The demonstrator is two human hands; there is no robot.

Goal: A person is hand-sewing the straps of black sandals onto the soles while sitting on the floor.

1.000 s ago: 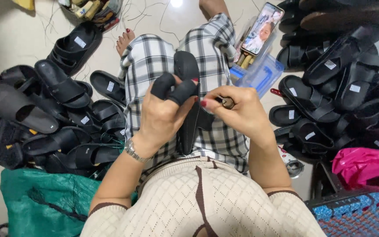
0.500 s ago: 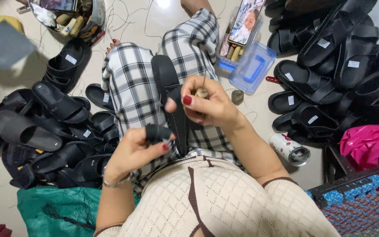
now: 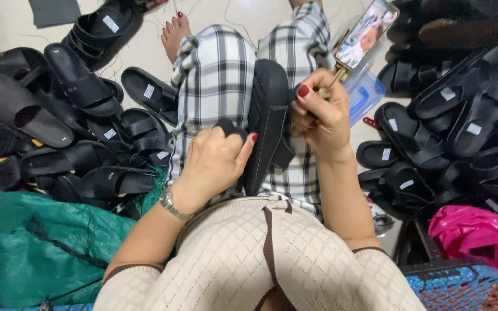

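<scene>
A black sandal (image 3: 269, 118) lies sole-up along my lap, between my checked trouser legs. My left hand (image 3: 217, 161) grips the sandal's black strap near its heel end, thumb pressed on the sole edge. My right hand (image 3: 321, 115) is closed around a small tool with a brass-coloured tip (image 3: 325, 90), held against the sandal's right edge near its toe end. A metal watch (image 3: 171, 203) circles my left wrist.
Heaps of black sandals lie on the floor at left (image 3: 59, 126) and at right (image 3: 451, 132). A phone (image 3: 367, 31) leans over a blue plastic box (image 3: 367, 95). A green sack (image 3: 47, 247), a pink bag (image 3: 479, 230) and a blue basket (image 3: 456, 291) sit close by.
My right hand has moved up toward the sandal's toe end with the tool. My left hand has shifted up onto the strap beside the sole. The camera has tilted.
</scene>
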